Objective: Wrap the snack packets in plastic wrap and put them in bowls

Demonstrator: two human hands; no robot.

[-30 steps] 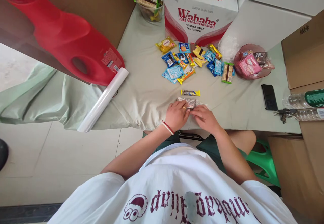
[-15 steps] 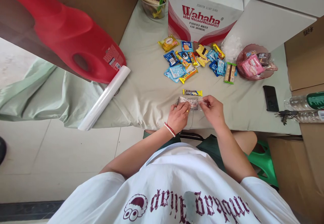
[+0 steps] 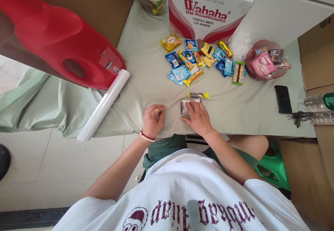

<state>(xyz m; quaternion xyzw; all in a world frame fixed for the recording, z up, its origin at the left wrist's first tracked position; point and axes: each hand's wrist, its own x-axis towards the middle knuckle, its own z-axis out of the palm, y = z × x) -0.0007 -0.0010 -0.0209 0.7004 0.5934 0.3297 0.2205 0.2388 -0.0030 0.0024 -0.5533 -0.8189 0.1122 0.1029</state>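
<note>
White roll (image 3: 103, 105), aslant over the front edge of the table (image 3: 146, 81). Left hand (image 3: 153, 120): drawn away leftward, grip loosely curled, nothing seen in it. Silvery packet (image 3: 184, 108): near that edge, now apparently steadied by the right hand (image 3: 199, 118) alone, grip open, laid flat across it.

The right fingers (image 3: 191, 110) lie on a wrapped packet (image 3: 184, 108), the left fingers (image 3: 157, 108) apart from it.

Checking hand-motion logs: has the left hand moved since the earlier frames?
Yes: the left hand shifted left relative to the Wahaha carton, off the wrapped packet.
</note>
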